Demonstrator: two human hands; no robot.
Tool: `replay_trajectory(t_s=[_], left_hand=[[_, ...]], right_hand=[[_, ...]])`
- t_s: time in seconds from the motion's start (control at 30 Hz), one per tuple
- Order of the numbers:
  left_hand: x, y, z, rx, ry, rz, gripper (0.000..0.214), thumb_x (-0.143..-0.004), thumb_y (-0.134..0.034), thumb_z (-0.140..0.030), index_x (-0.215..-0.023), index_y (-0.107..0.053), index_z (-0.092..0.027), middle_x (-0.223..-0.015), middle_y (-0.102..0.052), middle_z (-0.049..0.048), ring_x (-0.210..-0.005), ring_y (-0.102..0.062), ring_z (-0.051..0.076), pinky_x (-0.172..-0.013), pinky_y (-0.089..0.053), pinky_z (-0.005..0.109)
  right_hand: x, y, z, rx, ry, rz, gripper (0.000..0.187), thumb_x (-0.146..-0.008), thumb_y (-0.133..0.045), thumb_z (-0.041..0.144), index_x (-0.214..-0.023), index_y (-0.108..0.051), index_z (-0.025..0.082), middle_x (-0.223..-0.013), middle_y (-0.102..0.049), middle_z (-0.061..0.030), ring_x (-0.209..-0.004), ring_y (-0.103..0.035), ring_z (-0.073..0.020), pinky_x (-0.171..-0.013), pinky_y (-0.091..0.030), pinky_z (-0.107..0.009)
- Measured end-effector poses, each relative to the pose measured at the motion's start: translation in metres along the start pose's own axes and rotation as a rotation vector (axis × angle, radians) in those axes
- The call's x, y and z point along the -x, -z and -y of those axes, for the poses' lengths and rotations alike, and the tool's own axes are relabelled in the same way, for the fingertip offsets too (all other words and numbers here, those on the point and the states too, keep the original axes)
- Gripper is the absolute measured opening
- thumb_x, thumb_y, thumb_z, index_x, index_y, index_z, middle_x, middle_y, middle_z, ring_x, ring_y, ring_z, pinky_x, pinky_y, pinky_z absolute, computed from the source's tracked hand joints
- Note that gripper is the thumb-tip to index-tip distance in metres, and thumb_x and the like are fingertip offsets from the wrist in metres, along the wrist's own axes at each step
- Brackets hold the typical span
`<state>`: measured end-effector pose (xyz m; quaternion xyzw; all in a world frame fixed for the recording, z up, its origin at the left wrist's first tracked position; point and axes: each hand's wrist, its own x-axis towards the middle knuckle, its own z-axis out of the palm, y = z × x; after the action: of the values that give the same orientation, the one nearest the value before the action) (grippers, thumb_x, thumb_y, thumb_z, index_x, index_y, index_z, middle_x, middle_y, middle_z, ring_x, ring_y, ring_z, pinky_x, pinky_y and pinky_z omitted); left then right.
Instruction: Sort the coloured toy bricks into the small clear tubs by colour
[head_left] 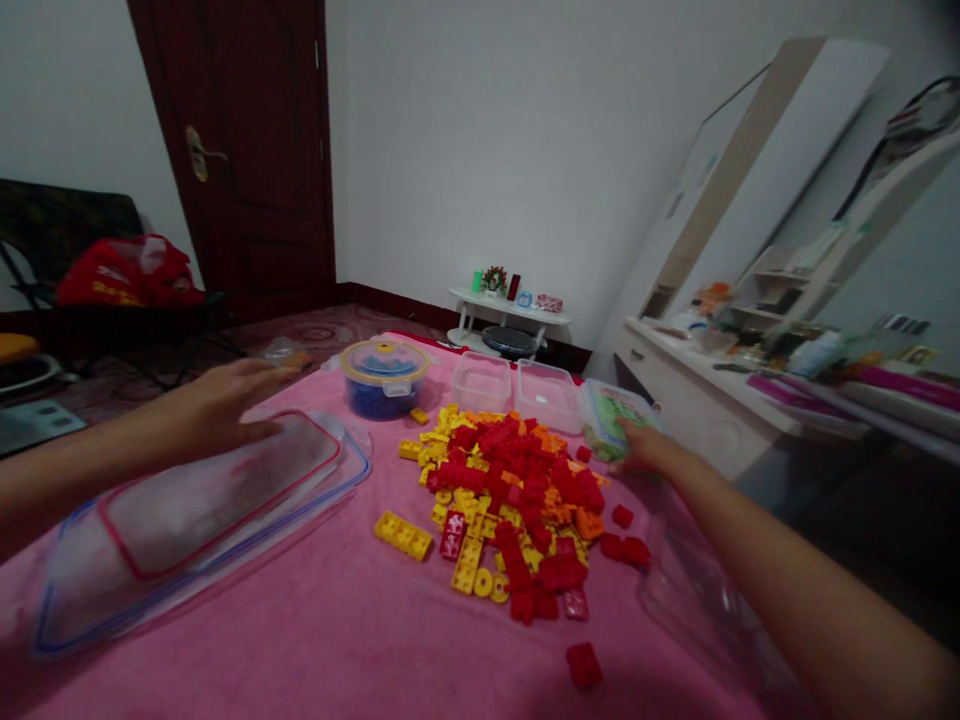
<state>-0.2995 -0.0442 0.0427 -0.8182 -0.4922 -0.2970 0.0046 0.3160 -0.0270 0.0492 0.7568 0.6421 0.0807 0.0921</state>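
A heap of red, yellow and orange toy bricks [517, 490] lies on a pink cloth [337, 640]. My left hand [217, 400] rests with fingers spread on the far end of two stacked clear lids [202, 510], one red-rimmed, one blue-rimmed. My right hand [637, 450] reaches to a clear box holding green pieces [611, 415] at the heap's right and touches its near side; its fingers are mostly hidden.
A round lidded tub of blue bricks [384, 378] and two empty clear boxes [514, 392] stand behind the heap. A clear container [690, 600] lies under my right forearm. A white desk [712, 390] stands right, a dark door [247, 150] at back left.
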Motion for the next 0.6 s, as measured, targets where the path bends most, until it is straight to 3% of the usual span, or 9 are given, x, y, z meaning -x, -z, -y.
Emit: replay_trajectory(t_s=[0.1,0.23,0.4,0.6], left_hand=[[-0.009,-0.005,-0.069,0.003,-0.083,0.075,0.06,-0.072,-0.065,-0.047,-0.127,-0.056,-0.025,-0.132,-0.054,0.0075,-0.122,-0.048,0.031,-0.105,-0.035,0.045],[-0.006,-0.037,-0.141,0.126,-0.234,0.257,0.056,-0.082,-0.059,-0.031,-0.136,-0.045,-0.027,-0.14,-0.044,0.0099,-0.126,-0.045,0.026,-0.104,-0.039,0.042],[-0.005,-0.079,-0.177,0.234,-0.315,0.29,0.058,-0.082,-0.061,-0.026,-0.137,-0.043,-0.025,-0.147,-0.031,0.0126,-0.137,-0.03,0.028,-0.108,-0.034,0.045],[-0.018,-0.082,-0.2,0.331,-0.251,0.191,0.047,-0.084,-0.057,-0.028,-0.13,-0.051,-0.025,-0.146,-0.035,0.0119,-0.135,-0.033,0.029,-0.109,-0.032,0.048]], right_hand=[[0.001,0.005,-0.001,0.091,0.057,0.082,0.084,-0.071,-0.068,0.031,-0.143,-0.033,0.007,-0.135,-0.05,-0.0229,-0.121,-0.052,-0.0292,-0.097,-0.041,-0.035],[0.007,0.022,-0.008,0.169,0.136,0.027,0.052,-0.081,-0.052,0.018,-0.132,-0.047,0.007,-0.122,-0.059,-0.023,-0.111,-0.059,-0.028,-0.086,-0.046,-0.034],[0.025,0.045,-0.023,0.248,-0.001,-0.229,0.031,-0.088,-0.034,0.011,-0.109,-0.056,0.006,-0.095,-0.068,-0.0214,-0.09,-0.067,-0.0308,-0.069,-0.047,-0.034],[0.039,0.063,-0.065,0.126,-0.335,-0.414,0.035,-0.089,-0.028,0.011,-0.108,-0.055,0.001,-0.089,-0.065,-0.0256,-0.085,-0.066,-0.0324,-0.063,-0.042,-0.035]])
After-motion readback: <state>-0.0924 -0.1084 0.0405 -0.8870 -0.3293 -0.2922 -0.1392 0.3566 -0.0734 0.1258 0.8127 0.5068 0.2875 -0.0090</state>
